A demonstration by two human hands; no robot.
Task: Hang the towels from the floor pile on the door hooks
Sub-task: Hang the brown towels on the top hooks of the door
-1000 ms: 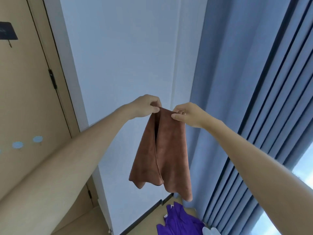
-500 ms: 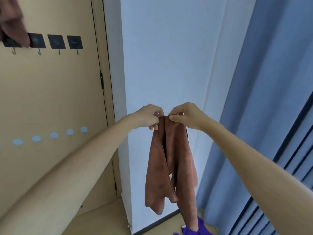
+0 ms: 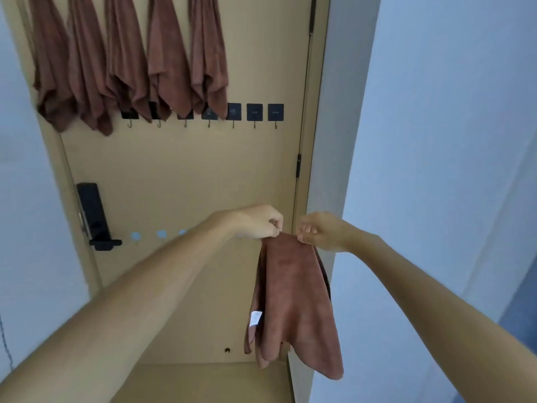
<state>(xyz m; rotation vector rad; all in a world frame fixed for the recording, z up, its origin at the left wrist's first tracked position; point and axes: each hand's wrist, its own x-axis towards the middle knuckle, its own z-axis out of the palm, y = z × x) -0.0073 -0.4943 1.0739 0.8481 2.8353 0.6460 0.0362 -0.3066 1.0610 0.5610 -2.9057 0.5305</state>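
A brown towel (image 3: 293,298) hangs down in front of the tan door (image 3: 186,175), with a small white label (image 3: 255,317) on its left fold. My left hand (image 3: 258,222) and my right hand (image 3: 319,231) each pinch its top edge, a short gap between them. Several brown towels (image 3: 128,53) hang along the top of the door. Below them runs a row of black hooks (image 3: 254,113); the three at the right end carry nothing, and the towel bottoms partly cover those further left.
A black lock handle (image 3: 94,216) sticks out at the door's left side. Small pale round dots (image 3: 135,235) sit in a row at hand height. A white wall (image 3: 436,170) stands right of the door frame, and tan floor (image 3: 209,382) lies below.
My view has swung left from the white wall and blue curtain to the door. Both hands still pinch the towel's top edge and have drawn slightly apart.
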